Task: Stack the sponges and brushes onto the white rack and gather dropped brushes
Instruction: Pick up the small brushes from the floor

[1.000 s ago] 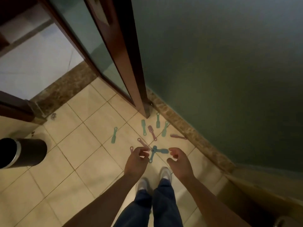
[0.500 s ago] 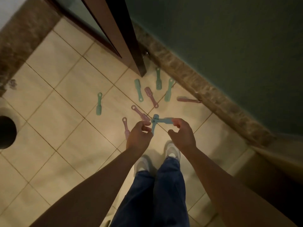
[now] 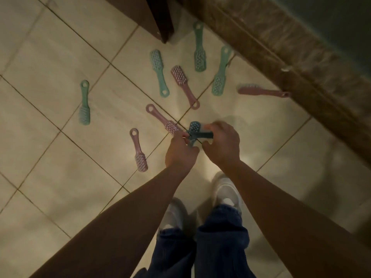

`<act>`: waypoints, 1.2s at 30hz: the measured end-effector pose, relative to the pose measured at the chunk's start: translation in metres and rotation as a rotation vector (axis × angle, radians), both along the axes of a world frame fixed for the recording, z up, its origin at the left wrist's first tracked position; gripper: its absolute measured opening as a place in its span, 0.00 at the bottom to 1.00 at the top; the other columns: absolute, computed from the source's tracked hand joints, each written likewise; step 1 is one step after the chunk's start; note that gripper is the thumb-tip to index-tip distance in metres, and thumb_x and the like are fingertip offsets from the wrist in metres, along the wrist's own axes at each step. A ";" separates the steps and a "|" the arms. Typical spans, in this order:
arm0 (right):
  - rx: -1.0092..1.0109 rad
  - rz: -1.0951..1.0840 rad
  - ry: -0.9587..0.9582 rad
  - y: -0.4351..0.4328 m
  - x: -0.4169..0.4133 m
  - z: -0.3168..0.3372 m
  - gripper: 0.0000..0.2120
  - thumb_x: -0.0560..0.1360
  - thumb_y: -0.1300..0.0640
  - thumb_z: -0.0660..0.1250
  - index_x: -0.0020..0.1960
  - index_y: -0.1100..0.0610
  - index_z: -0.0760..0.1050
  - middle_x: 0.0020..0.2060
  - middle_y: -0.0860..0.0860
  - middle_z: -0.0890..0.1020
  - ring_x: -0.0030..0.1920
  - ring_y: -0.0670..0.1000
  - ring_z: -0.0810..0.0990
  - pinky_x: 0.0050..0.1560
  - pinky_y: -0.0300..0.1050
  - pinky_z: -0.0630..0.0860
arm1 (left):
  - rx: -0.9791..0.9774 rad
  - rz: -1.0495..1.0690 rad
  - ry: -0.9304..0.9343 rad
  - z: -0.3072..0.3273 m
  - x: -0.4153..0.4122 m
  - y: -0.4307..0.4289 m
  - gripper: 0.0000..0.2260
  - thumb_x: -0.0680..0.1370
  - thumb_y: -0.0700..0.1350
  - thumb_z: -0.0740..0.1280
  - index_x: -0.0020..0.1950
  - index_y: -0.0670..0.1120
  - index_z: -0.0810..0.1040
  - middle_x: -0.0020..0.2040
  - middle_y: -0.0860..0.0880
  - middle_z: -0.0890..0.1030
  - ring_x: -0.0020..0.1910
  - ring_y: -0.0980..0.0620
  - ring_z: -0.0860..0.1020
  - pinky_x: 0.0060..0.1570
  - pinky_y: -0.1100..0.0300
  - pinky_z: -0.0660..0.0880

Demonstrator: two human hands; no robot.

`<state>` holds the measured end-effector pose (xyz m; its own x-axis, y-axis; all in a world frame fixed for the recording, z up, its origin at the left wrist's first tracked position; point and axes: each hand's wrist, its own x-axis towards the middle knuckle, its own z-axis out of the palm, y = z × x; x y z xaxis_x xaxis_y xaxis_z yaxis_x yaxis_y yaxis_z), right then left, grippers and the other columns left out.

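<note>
I stand on dim beige floor tiles (image 3: 60, 47), brown stone skirting (image 3: 281, 47) and green wall (image 3: 357, 15) right of the dark door post (image 3: 158, 19).

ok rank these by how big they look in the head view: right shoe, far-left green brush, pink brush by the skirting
1. right shoe, though nearer the camera and partly under the jeans.
2. far-left green brush and pink brush by the skirting: alike, not ranked.

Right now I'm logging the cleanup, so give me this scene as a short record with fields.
surface: tiled floor
green brushes: four, lying loose on the floor
pink brushes: four, lying loose
blue brushes: two, crossed, between both hands
left hand: fingers at the blue brushes, grip unclear
right hand: fingers over the blue brushes, grip unclear
</note>
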<state>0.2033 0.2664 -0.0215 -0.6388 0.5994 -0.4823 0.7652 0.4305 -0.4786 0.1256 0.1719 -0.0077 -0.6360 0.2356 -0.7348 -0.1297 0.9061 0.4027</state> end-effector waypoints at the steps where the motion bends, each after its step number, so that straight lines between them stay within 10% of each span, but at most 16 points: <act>1: 0.009 0.025 -0.019 0.000 0.001 -0.012 0.22 0.69 0.57 0.69 0.63 0.51 0.76 0.61 0.51 0.75 0.65 0.54 0.70 0.67 0.52 0.64 | -0.026 -0.025 0.000 -0.010 0.001 0.001 0.22 0.72 0.43 0.72 0.63 0.49 0.68 0.56 0.51 0.77 0.50 0.50 0.79 0.46 0.54 0.77; 11: 0.207 0.049 0.070 -0.003 0.007 -0.064 0.10 0.71 0.56 0.67 0.51 0.57 0.79 0.51 0.54 0.77 0.53 0.58 0.73 0.56 0.52 0.66 | -0.182 0.058 0.240 -0.061 0.019 0.009 0.23 0.72 0.43 0.72 0.61 0.46 0.64 0.60 0.46 0.74 0.57 0.45 0.76 0.53 0.49 0.76; 20: -0.042 -0.282 0.104 -0.005 0.003 -0.059 0.09 0.79 0.54 0.57 0.45 0.55 0.73 0.36 0.49 0.76 0.36 0.50 0.74 0.34 0.45 0.69 | -0.213 -0.052 0.293 -0.068 0.022 0.013 0.15 0.76 0.45 0.69 0.61 0.49 0.70 0.57 0.49 0.77 0.53 0.48 0.78 0.51 0.51 0.76; 36: -0.597 -0.645 0.091 0.005 0.023 0.070 0.13 0.74 0.63 0.60 0.53 0.53 0.60 0.43 0.53 0.73 0.42 0.57 0.78 0.47 0.65 0.79 | 0.102 0.041 0.100 0.061 0.033 0.040 0.04 0.82 0.44 0.58 0.53 0.44 0.67 0.43 0.46 0.78 0.43 0.42 0.79 0.44 0.45 0.77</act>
<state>0.2261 0.2711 0.0486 -0.3140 0.5210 -0.7937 0.7208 -0.4133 -0.5564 0.1583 0.2117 0.0533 -0.7153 0.2779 -0.6411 -0.1209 0.8544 0.5053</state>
